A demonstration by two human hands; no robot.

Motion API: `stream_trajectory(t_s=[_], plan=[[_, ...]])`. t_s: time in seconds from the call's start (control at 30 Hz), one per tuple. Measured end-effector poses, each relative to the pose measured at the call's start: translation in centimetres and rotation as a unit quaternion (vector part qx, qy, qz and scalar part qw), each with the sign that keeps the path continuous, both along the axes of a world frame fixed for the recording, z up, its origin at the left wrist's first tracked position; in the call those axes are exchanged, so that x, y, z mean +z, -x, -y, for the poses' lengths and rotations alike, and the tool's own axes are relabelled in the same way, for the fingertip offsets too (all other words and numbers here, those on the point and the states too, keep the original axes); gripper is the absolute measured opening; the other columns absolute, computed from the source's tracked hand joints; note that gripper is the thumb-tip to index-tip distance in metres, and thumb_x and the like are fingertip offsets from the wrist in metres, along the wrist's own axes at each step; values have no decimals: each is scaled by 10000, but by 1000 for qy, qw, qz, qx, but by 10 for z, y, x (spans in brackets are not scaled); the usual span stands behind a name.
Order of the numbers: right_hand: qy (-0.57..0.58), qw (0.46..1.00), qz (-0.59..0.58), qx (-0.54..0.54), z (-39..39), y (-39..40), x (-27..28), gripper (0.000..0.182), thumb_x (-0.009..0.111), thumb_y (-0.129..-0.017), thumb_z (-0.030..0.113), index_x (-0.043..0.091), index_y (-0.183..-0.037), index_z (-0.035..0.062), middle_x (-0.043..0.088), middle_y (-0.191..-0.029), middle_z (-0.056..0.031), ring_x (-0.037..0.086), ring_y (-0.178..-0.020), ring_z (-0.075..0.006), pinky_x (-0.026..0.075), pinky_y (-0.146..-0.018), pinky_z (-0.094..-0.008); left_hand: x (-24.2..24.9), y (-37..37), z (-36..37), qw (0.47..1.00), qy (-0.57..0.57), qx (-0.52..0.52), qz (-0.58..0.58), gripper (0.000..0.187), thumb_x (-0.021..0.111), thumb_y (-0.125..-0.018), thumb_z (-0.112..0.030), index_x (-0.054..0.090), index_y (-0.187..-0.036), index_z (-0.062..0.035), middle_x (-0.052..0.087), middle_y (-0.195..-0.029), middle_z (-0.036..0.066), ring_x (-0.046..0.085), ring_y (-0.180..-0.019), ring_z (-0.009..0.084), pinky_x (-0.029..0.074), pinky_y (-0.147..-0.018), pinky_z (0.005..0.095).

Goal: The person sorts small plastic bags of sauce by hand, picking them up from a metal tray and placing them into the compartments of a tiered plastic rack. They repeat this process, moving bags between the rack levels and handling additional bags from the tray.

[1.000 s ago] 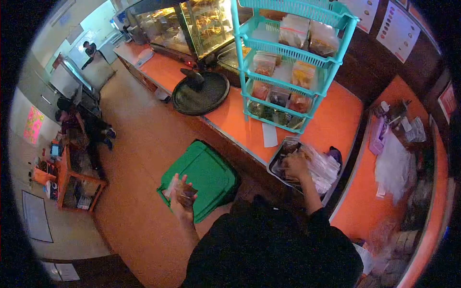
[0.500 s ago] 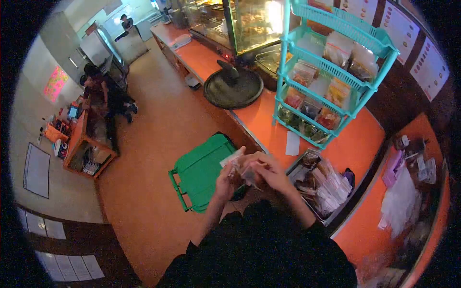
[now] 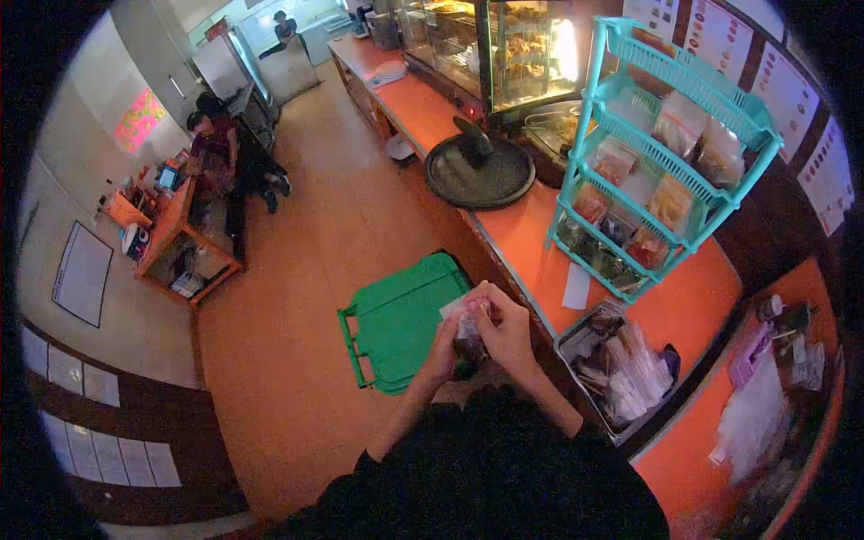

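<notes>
A small clear plastic bag (image 3: 467, 329) with dark contents is held between my two hands, in front of my body. My left hand (image 3: 441, 349) grips its left side. The fingers of my right hand (image 3: 506, 331) pinch near the top of the bag. What exactly is inside is too small to make out. Behind and below my hands is the closed lid of a green bin (image 3: 400, 315). To the right, on the orange counter, a metal tray (image 3: 621, 373) holds several long clear plastic packets.
A turquoise tiered rack (image 3: 661, 162) with bagged items stands on the orange counter (image 3: 526, 238), beside a round dark tray (image 3: 477, 175) and a lit glass food case (image 3: 526, 54). Plastic bags (image 3: 751, 414) lie at far right. Two people are in the background, one at a small orange desk (image 3: 193, 247).
The view has shifted left, so the scene sits further right in the picture. My hands have come closer together around the bag, with my right fingers now pinching near its top.
</notes>
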State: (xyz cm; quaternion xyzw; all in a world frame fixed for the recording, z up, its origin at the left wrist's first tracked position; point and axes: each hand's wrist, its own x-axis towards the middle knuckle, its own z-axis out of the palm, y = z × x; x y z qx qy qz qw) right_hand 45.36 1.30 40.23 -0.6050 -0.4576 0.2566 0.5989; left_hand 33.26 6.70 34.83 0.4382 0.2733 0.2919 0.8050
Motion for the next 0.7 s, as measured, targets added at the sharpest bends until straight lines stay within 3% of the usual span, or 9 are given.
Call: stream_trajectory(t_s=[0.1,0.17,0.3,0.37,0.5,0.53,0.57,0.63,0.7], plan=[[-45,998,37,-34,0,3,1,68,572,-890,49,603,-935,8,636,-788,-138,655,-724,-210,498,-656,-308,3,-7,0,991,-136,-4,-7,502,439,-994,-436,524,-1260,-19,618,-1156,71,597,-1044,186,483,-879,321],[-36,997,32,-57,1,4,-3,84,594,-906,69,606,-942,-6,617,-777,-95,576,-720,-84,476,-645,-276,-2,-6,-3,995,-103,-13,-7,469,457,-993,-395,525,-1260,-16,618,-1151,69,594,-1042,177,483,-878,317],[-47,994,43,-85,2,5,-9,90,603,-901,71,606,-939,-11,629,-787,-113,599,-720,-105,481,-650,-294,-12,-10,-4,1000,-21,-11,-21,447,480,-985,-346,514,-1277,-9,619,-1166,81,600,-1039,175,481,-895,311],[-41,992,77,-94,5,4,-15,167,584,-900,103,574,-1051,32,641,-800,-171,667,-752,-330,519,-674,-381,-11,-16,0,1000,-14,-2,24,477,479,-982,-361,494,-1306,-11,614,-1179,89,606,-1031,183,483,-899,312],[-6,989,73,-125,18,1,-13,319,603,-901,148,488,-1188,66,621,-757,-173,646,-721,-368,506,-642,-421,10,-24,-2,989,-40,-22,139,578,415,-992,-410,416,-1387,12,547,-1303,140,573,-1119,207,451,-970,308],[47,989,85,-111,25,-6,-13,372,608,-900,160,448,-1228,84,615,-746,-174,640,-710,-375,498,-628,-435,10,-24,-10,984,-31,-38,173,634,399,-986,-433,310,-1454,-15,529,-1328,163,561,-1146,243,481,-954,397],[100,986,96,-96,33,-13,-14,427,613,-899,173,409,-1268,102,609,-735,-175,634,-699,-382,490,-614,-449,17,-19,-15,983,-29,-44,174,634,399,-986,-433,310,-1454,-15,529,-1328,163,561,-1146,243,481,-954,397],[123,974,144,-127,47,-43,-49,348,619,-880,161,475,-1191,97,604,-739,-190,626,-713,-395,479,-637,-480,35,-4,-26,984,22,16,176,640,392,-983,-427,241,-1485,-60,545,-1297,170,568,-1133,273,546,-858,479],[174,949,162,-208,67,-83,-73,262,617,-841,109,550,-1091,62,623,-831,-214,628,-787,-394,478,-701,-500,31,14,-44,983,12,18,181,627,391,-982,-424,246,-1487,-80,556,-1275,164,580,-1110,269,575,-777,479]])
